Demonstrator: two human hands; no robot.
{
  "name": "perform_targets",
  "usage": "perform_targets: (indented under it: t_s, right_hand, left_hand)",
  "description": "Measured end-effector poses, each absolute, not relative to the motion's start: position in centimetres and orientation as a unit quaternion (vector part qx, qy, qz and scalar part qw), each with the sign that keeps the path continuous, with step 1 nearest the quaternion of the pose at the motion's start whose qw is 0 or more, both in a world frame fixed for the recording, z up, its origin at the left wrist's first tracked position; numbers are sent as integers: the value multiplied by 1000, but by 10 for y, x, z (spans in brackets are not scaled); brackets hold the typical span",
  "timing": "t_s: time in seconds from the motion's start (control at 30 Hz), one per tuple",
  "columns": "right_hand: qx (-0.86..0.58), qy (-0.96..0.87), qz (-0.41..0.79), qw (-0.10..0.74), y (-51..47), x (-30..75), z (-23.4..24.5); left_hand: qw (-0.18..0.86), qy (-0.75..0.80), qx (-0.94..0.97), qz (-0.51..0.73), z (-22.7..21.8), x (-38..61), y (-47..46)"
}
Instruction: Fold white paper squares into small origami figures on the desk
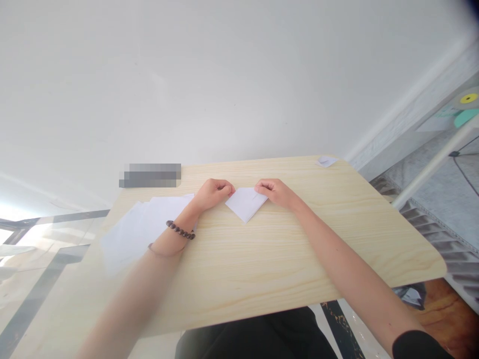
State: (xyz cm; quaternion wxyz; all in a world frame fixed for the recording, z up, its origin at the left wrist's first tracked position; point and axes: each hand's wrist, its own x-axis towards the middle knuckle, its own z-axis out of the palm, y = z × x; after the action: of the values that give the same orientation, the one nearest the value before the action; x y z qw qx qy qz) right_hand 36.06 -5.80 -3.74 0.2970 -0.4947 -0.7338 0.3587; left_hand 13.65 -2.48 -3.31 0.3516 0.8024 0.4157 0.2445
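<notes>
A small folded sheet of white paper [246, 204] is held between my two hands, just above or on the wooden table, with one corner pointing toward me. My left hand [215, 193] pinches its left corner between thumb and fingers. At the opposite corner, my right hand [274, 191] pinches it the same way. Creased layers show along the paper's lower right edge. A dark beaded bracelet [180, 230] circles my left wrist.
Loose white sheets [149, 224] lie spread on the table [262, 279] by my left forearm. Another folded paper piece [326, 161] rests at the far right corner. A blurred-out grey object [149, 175] sits at the back left, and a white wall [224, 89] rises behind the table.
</notes>
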Motion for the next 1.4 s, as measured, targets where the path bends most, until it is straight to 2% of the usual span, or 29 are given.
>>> perform_targets:
  t_s: [0.27, 0.5, 0.87, 1.1, 1.4]
  right_hand:
    - [-478, -769, 319, 281, -63, 352, -39]
    - [-464, -790, 275, 292, -64, 341, -41]
    - [-475, -782, 314, 253, -63, 355, -30]
    - [-510, -768, 288, 259, -61, 359, -35]
    - [-511, -772, 218, 309, -56, 357, -43]
  left_hand:
    - [362, 391, 812, 238, -34, 141, -30]
    - [329, 345, 847, 234, -39, 145, -27]
    - [350, 365, 831, 233, -33, 141, -30]
    - [414, 311, 808, 281, -36, 138, -30]
    - [403, 326, 810, 274, -40, 139, -24]
